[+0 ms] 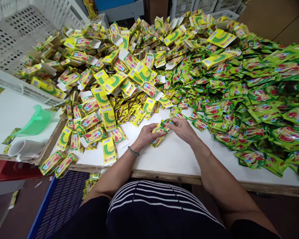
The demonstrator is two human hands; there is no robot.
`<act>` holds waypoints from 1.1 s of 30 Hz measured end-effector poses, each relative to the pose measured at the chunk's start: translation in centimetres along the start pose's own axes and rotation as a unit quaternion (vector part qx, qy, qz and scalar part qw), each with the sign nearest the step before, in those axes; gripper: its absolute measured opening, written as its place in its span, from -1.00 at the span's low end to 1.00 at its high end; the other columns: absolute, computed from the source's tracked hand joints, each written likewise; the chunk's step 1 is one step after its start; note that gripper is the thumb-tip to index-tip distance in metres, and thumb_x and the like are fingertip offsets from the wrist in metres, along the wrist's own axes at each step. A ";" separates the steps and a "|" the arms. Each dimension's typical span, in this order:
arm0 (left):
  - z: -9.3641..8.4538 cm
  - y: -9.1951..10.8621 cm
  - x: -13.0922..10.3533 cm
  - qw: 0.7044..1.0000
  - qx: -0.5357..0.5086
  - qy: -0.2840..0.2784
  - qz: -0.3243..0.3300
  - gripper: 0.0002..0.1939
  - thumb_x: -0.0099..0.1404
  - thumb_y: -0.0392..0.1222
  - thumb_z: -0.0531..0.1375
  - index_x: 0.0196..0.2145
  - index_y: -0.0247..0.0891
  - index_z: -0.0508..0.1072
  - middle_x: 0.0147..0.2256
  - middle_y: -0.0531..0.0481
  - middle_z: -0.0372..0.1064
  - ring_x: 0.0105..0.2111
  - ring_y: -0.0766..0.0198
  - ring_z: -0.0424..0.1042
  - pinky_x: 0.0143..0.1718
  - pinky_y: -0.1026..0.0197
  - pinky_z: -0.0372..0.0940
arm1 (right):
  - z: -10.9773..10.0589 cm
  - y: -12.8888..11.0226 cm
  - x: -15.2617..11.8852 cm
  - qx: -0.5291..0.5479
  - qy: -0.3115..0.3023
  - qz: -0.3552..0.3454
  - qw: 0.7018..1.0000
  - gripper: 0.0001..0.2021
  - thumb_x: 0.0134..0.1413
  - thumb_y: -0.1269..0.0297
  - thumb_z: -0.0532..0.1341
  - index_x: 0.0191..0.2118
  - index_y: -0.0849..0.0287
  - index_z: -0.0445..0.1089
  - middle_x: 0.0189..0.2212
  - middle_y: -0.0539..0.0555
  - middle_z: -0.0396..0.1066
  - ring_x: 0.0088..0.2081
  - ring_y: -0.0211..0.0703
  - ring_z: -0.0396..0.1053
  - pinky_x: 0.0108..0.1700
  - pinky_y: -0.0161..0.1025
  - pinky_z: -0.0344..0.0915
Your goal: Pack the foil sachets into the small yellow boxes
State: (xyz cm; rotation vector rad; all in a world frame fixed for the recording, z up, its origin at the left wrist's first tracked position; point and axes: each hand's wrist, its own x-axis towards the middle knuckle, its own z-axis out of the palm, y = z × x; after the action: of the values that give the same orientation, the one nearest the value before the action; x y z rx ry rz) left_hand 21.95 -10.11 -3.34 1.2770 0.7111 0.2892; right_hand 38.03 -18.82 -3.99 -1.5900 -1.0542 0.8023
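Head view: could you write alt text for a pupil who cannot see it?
The left hand holds a small carton above a white table, the right hand at its far end. Yellow cartons heap at left, glossy green packets at right.

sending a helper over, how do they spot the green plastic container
Start at the big white crate on the left. Below it in the picture, above the white mug, is the green plastic container. Unlike the printed packets beside it, it looks plain and translucent.

The table bears boxes and green packets.
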 end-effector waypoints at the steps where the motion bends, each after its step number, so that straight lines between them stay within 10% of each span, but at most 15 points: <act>1: 0.0 0.1 0.0 1.000 -0.019 0.005 -0.005 -0.48 -0.16 -0.09 0.46 -0.22 -0.34 0.51 -0.37 0.02 0.49 -0.46 0.38 0.38 -0.37 0.30 0.25 | 0.0 0.1 0.0 0.012 0.011 -0.001 1.000 -0.64 -0.03 -0.06 0.22 -0.30 0.15 0.49 -0.37 0.07 0.47 -0.30 -0.11 0.38 -0.21 -0.15 0.30; 5: 0.0 0.6 -0.4 0.998 -0.059 0.007 -0.007 -0.47 -0.16 -0.09 0.46 -0.21 -0.33 0.51 -0.38 0.04 0.48 -0.47 0.39 0.38 -0.36 0.30 0.25 | -0.2 0.6 0.2 -0.071 0.054 -0.050 0.995 -0.70 -0.08 0.00 0.29 -0.37 0.14 0.51 -0.24 0.13 0.46 -0.17 -0.03 0.36 -0.06 -0.02 0.27; 15: 0.2 -0.4 -0.1 1.000 -0.018 -0.011 -0.002 -0.53 -0.13 -0.12 0.44 -0.26 -0.36 0.47 -0.44 0.07 0.44 -0.47 0.38 0.39 -0.35 0.30 0.27 | 1.9 0.3 -0.3 -0.122 -0.061 -0.074 0.988 -0.48 0.24 -0.02 0.01 -0.60 0.09 0.47 0.14 0.04 0.31 0.18 0.08 0.06 0.22 0.06 0.06; 21: 0.5 0.4 0.0 0.991 -0.091 0.080 0.065 -0.29 -0.05 -0.06 0.42 -0.01 -0.20 0.18 -0.45 0.12 0.45 -0.54 0.37 0.39 -0.43 0.31 0.27 | 1.9 0.0 -0.2 -0.054 0.090 -0.082 0.991 -0.61 0.09 -0.10 0.17 -0.19 0.10 0.50 -0.01 0.18 0.39 0.03 0.03 0.30 0.04 0.02 0.27; 29: -0.4 0.1 -0.1 0.978 0.000 0.122 0.168 -0.59 0.06 -0.05 0.35 -0.19 -0.25 0.36 -0.45 0.10 0.33 -0.44 0.40 0.34 -0.38 0.35 0.24 | 3.4 0.3 -0.2 0.082 -0.008 -0.018 0.996 -0.66 0.03 -0.07 0.22 -0.38 0.13 0.47 -0.42 0.04 0.42 -0.36 -0.16 0.36 -0.27 -0.19 0.33; 33: -0.7 0.1 -0.1 0.987 -0.017 0.090 0.136 -0.56 0.04 -0.06 0.36 -0.18 -0.25 0.33 -0.46 0.11 0.35 -0.46 0.39 0.37 -0.40 0.34 0.24 | 3.1 -0.1 -0.1 0.134 0.012 0.025 0.991 -0.58 -0.09 -0.03 0.31 -0.13 0.10 0.43 -0.50 -0.03 0.40 -0.43 -0.18 0.35 -0.33 -0.21 0.33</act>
State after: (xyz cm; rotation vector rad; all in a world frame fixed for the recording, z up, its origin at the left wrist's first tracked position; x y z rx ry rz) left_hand 21.50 -9.60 -3.29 1.3264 0.6807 0.6425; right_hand 35.24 -17.75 -4.72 -1.3974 -0.8533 0.9157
